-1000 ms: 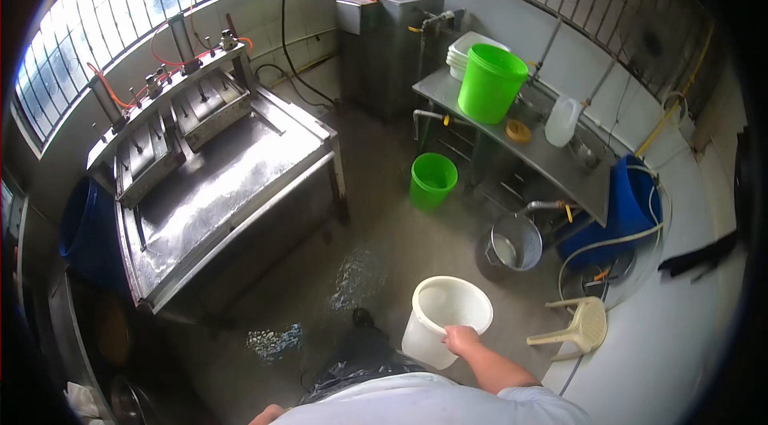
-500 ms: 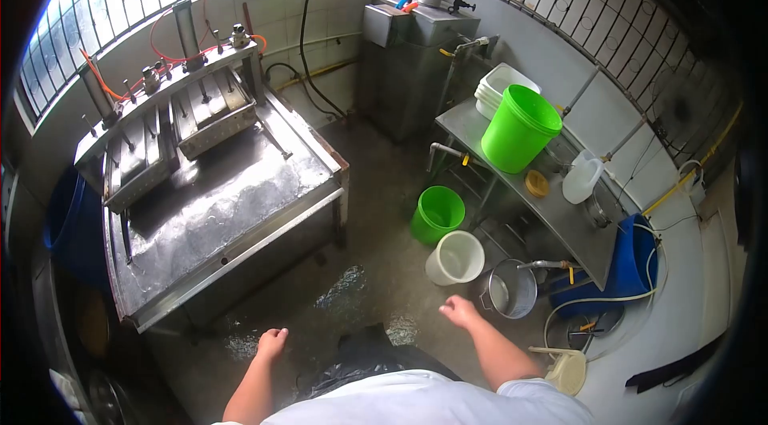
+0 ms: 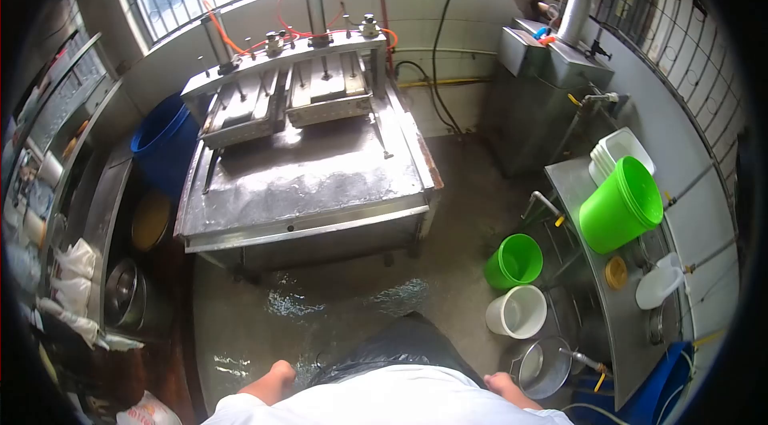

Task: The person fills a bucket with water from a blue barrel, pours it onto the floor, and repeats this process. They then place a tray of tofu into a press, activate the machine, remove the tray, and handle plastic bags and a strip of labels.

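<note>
My left hand [image 3: 280, 374] hangs low in front of my body, its fingers curled in, with nothing visible in it. Below it is the wet floor [image 3: 240, 309]. On the other side, my right hand [image 3: 502, 382] is also curled and appears bare, close to a round metal pot [image 3: 552, 383] on the floor, without a visible grip on it. A white bucket [image 3: 501, 314] and a green bucket [image 3: 496, 271] stand beyond the pot. Ahead is a metal press table [image 3: 320, 193] carrying two perforated metal boxes [image 3: 330, 114] under upright cylinders.
At right, a steel bench [image 3: 596, 297] bears a large green bucket [image 3: 612, 213], white tubs [image 3: 628, 145], a yellowish lid [image 3: 615, 273] and a white jug [image 3: 658, 287]. A blue barrel [image 3: 168, 153] stands left of the press, near shelves [image 3: 84, 153]. A metal tank [image 3: 528, 97] fills the far corner.
The view has swung left, so the press table is now nearly straight ahead and the left shelves appear. Both hands have dropped closer to my body.
</note>
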`<state>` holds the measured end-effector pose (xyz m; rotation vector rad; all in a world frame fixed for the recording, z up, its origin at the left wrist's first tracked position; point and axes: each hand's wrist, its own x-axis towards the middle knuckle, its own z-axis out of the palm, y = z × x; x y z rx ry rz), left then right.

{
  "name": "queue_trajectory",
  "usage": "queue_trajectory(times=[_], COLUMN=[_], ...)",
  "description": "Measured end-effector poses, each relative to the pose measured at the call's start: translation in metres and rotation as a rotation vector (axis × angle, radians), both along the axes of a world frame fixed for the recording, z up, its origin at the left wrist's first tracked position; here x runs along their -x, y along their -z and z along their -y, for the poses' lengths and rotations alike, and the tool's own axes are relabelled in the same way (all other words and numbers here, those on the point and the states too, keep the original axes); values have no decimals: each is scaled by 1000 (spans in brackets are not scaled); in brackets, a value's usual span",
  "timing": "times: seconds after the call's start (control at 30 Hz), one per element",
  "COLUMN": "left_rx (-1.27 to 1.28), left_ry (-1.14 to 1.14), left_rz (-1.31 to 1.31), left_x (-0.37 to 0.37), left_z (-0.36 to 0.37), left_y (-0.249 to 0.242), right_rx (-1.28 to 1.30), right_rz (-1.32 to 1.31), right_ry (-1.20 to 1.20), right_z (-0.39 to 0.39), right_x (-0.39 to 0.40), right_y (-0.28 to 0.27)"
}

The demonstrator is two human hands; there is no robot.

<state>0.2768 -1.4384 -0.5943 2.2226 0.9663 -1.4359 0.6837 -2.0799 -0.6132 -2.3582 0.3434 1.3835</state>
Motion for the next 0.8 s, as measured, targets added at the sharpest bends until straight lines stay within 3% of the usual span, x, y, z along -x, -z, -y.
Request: queue_trajectory(times=[0.03, 0.1, 0.13, 0.17, 0.23, 0.33, 0.4, 0.53, 0.6, 0.63, 0.7, 0.73, 0.8], left_rx=[-104, -170, -198, -196, -179, -57, -34, -126, -80, -115, -80, -69, -83], left_ry=[-134, -545, -598, -608, -453, -603, -719, -710, -733, -669, -626, -651, -850], left_rz=[61, 149, 232, 209, 248, 544, 610, 540, 387, 392, 346, 241, 126], left_x=[-7, -41, -74, -86, -125, -136, -143, -98, -53, -17, 31, 72, 87], left_z=[16, 45, 64, 65, 89, 100, 118, 148, 158, 166, 185, 191, 215], left_y=[-12, -47, -97, -86, -120, -120, -150, -131, -99, -67, -59, -12, -29], right_rx=[-26, -98, -162, -226, -289, -360, -377, -373, -285, -267, -179, -164, -92], right_rz=[50, 118, 138, 160, 250, 225, 200, 163, 177, 185, 91, 52, -133], right_ry=[182, 200, 217, 232, 172, 32, -30, -163, -256, -338, -366, -380, -274], right_z=[11, -13, -27, -43, -89, -134, -151, -147, -135, -112, -91, -75, -48], right_x=[-15, -67, -88, -109, -134, -157, -157, -141, -126, -126, -118, -118, -126], right_y=[27, 17, 14, 9, -29, -45, -49, -15, -9, 39, 42, 61, 92])
